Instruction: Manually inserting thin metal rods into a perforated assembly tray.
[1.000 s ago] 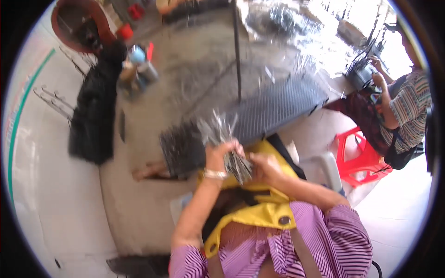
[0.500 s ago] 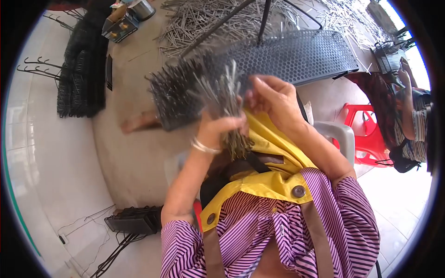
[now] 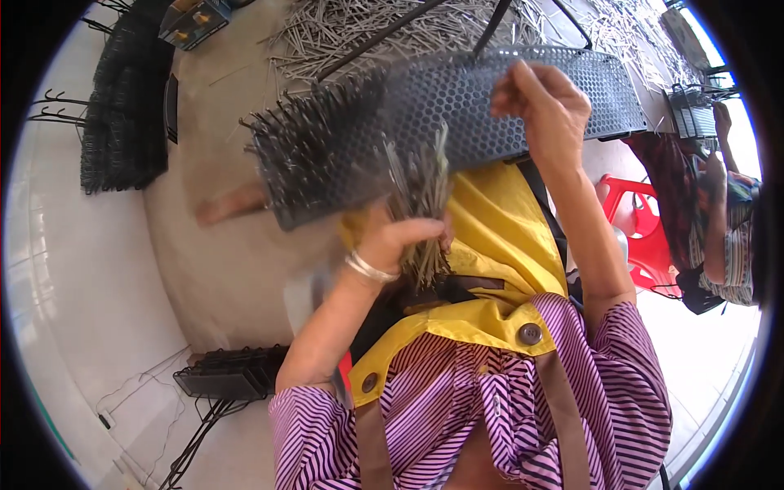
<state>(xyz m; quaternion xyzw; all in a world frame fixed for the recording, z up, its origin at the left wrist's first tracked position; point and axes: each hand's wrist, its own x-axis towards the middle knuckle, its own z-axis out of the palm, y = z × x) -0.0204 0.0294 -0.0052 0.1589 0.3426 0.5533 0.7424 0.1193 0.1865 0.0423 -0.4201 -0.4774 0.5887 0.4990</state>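
A bundle of thin grey metal-looking rods (image 3: 425, 188) stands upright in my left hand (image 3: 400, 237), which is wrapped round its lower half. Beyond it lies a long dark perforated panel (image 3: 457, 114), tilted across the space before me. Many dark rods (image 3: 306, 151) stick up from the panel's left part, while the round holes at its right are bare. My right hand (image 3: 549, 110) hovers over the right part of the panel, apart from the bundle, thumb and fingers drawn together. Whatever they may pinch is too small to make out.
Loose grey strips (image 3: 351, 37) cover the floor beyond the panel, under dark metal legs (image 3: 384, 37). Stacked black racks (image 3: 122, 106) stand at the left wall, near a box (image 3: 194, 23). At right are a red stool (image 3: 645, 245) and another person (image 3: 723, 212).
My right hand has moved up and to the right, away from the bundle and over the panel. My left hand still grips the bundle, nearly in place.
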